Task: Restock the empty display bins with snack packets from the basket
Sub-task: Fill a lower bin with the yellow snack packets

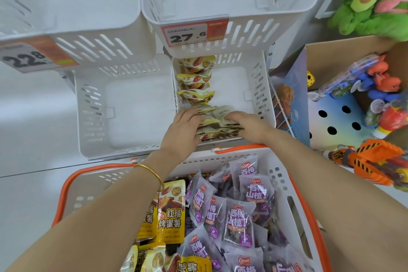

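**Both hands down in the lower right bin**

The person leans over a white plastic basket with an orange rim [282, 174], arms reaching across it. Both hands are inside the lower right white slotted plastic bin [259, 86], at its near end. The left hand [187, 126] has its fingers curled over the left side of a loose bunch of yellow-and-cream foil snack packets [213, 120]. The right hand [245, 123] lies bent-fingered on top of the same bunch from the right, thumb tucked at its near edge, so the packets are held between the two. Behind them, a row of matching yellow packets [196, 79] stands along the bin's left wall.

The neighbouring lower left white bin [92, 106] holds nothing. Above sit two more white bins, tagged 22.8 [26, 58] and 27.6 [187, 36].

The basket is heaped with purple plastic snack packets [238, 223], and with yellow sweet-potato packets [171, 212] on its left side. A thin gold bangle [152, 172] circles the left wrist. A cardboard box of bright plastic toys [331, 51] stands to the right.
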The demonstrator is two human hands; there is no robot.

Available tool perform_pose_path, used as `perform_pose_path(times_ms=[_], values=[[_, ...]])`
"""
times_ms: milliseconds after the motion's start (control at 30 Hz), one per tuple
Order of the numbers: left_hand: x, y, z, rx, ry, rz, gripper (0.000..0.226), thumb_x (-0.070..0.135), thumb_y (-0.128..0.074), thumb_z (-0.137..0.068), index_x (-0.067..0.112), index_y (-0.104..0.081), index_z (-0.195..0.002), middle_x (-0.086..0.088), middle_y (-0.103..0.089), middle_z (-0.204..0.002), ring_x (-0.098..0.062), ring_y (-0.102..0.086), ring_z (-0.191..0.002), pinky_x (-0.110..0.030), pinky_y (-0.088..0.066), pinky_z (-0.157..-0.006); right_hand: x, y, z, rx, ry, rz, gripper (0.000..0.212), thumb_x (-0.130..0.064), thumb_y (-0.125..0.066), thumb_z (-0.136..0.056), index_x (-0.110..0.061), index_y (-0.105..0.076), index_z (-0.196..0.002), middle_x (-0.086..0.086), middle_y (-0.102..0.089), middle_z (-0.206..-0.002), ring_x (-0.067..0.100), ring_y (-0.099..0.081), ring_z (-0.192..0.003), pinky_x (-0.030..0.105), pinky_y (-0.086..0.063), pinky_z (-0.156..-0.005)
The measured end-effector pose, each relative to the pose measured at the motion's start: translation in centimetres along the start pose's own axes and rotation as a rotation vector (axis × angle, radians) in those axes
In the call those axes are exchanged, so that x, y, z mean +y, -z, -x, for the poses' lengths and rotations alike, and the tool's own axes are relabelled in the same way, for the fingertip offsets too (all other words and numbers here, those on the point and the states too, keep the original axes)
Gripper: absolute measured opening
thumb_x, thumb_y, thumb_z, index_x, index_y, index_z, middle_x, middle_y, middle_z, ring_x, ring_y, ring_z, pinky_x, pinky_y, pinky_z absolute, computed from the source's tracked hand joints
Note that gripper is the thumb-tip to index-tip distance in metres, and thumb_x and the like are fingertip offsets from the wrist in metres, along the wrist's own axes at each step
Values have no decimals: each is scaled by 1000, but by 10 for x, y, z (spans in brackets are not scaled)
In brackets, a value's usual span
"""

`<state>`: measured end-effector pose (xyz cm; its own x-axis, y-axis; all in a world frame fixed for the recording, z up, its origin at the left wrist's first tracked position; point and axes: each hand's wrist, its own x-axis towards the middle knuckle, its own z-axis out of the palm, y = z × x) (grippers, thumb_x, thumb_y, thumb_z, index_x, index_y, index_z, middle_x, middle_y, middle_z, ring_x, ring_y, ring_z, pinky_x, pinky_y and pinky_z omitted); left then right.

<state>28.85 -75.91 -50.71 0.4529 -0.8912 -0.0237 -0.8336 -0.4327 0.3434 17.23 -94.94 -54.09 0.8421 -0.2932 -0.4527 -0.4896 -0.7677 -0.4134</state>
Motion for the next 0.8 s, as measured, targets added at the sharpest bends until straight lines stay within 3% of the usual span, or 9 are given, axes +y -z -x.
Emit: perform_pose_path(times_ms=[233, 400, 467, 567, 667, 733, 800], values=[[-6, 11, 22, 35, 24, 49, 45, 7, -56, -88, 14, -50, -133, -3, -37, -147, -24, -26, -135, -27, -21, -110, -16, 8, 12, 13, -84, 62, 73, -6, -47, -87, -30, -18, -149, -4, -15, -158, 28, -18, -143, 44, -24, -114], [-25, 39, 86, 161, 65, 149, 34, 5, -54, -82, 7, -61, -116, -13, -52, -132, -32, -44, -122, -20, -21, -101, -82, 15, 67, 460, 20, -26, 56, -5, -51, -83, -17, -44, -137, 6, -46, -140, 28, -39, -129, 42, -36, -104], [-43, 43, 121, 162, 83, 137, 35, 13, -48, -79, 7, -64, -110, -13, -58, -123, -30, -50, -114, -22, -25, -98, -128, -5, 89, 514, 111, -178, 44, -4, -52, -83, -15, -54, -126, 5, -57, -125, 24, -51, -115, 37, -43, -93], [-67, 42, 167, 115, 232, 145, 29, 5, -53, -79, 7, -66, -105, -12, -61, -114, -31, -54, -109, -29, -33, -95, -182, -55, 104, 181, 59, -382, 26, -7, -52, -87, -12, -59, -111, 3, -62, -105, 19, -58, -95, 30, -47, -79], [-77, 36, 199, 27, 409, 186, 26, 2, -59, -83, 9, -65, -107, -11, -58, -116, -29, -52, -111, -35, -40, -96, -207, -107, 96, -178, -123, -266, 15, -12, -51, -91, -4, -54, -103, 11, -56, -96, 24, -56, -85, 31, -42, -68], [-77, 31, 212, -72, 511, 217, 31, 9, -58, -87, 12, -60, -118, -10, -49, -127, -24, -50, -111, -31, -38, -96, -211, -135, 87, -241, -253, -198, 40, -16, -51, -94, 1, -41, -129, 18, -53, -119, 30, -55, -104, 32, -43, -75], [-75, 24, 218, -196, 599, 240, 39, 20, -54, -92, 16, -49, -131, -11, -41, -136, -26, -47, -117, -31, -36, -99, -215, -156, 79, -206, -393, -233, 60, -19, -52, -94, -1, -23, -142, 23, -39, -139, 36, -43, -125, 38, -44, -93]])
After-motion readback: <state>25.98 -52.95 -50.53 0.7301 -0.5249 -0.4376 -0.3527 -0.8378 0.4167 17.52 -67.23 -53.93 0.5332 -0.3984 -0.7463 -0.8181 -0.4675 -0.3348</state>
